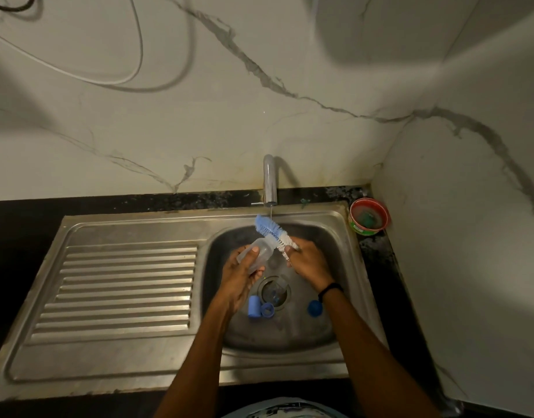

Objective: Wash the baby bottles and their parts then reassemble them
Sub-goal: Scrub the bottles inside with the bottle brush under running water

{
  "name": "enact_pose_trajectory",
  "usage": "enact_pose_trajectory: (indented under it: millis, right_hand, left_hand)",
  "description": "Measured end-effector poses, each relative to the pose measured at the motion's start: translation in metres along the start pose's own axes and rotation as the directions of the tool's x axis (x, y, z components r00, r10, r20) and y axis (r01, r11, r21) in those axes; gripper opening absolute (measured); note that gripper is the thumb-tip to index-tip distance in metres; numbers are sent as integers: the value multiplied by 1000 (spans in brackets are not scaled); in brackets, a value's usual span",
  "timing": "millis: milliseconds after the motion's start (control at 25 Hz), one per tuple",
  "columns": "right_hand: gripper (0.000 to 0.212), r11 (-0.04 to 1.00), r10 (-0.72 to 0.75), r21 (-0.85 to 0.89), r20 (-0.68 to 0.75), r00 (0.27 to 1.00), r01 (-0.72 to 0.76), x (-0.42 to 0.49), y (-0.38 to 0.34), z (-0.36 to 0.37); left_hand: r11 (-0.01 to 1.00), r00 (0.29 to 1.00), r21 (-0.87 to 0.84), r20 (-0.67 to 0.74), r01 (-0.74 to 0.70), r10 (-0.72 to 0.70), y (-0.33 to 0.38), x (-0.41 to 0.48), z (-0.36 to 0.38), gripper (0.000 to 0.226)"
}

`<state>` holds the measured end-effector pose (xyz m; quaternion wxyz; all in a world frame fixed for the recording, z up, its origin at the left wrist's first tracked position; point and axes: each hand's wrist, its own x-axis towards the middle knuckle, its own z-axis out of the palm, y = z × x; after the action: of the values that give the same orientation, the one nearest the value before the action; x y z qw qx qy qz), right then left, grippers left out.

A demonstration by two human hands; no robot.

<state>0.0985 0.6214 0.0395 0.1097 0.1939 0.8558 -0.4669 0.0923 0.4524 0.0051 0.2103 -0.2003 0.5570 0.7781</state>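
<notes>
Over the sink basin (335,245) my left hand (240,276) grips a clear baby bottle (261,248), its open mouth pointing up and right. My right hand (311,260) holds a blue and white bottle brush (273,229) by its lower end; the bristles lie just outside the bottle's mouth, under a thin stream from the tap (270,182). On the basin floor near the drain (273,292) lie a blue cap (254,306), a blue ring (267,310) and another blue part (314,307).
A ribbed steel draining board (121,288) spreads to the left of the basin. A red tub (369,216) with a green scrubber sits on the dark counter at the back right corner. Marble walls close in behind and on the right.
</notes>
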Motion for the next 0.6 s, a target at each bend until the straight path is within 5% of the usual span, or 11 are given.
enact_pose_trajectory:
  millis: [200,320,600]
  right_hand:
    - [25,980,31,196,63,998,-43,-5,-16,-2]
    - [25,999,20,44,-55,998,-18,6,-26,6]
    - [27,979,-25,-205,-141,990,-4,2,-4,10]
  left_hand:
    - [979,992,187,-80,-86,102,-5,8,0,35]
    - [993,999,118,-33,13,-10,-17,0,14,26]
    - [999,988,3,-146,-42,42,-3,9,7,35]
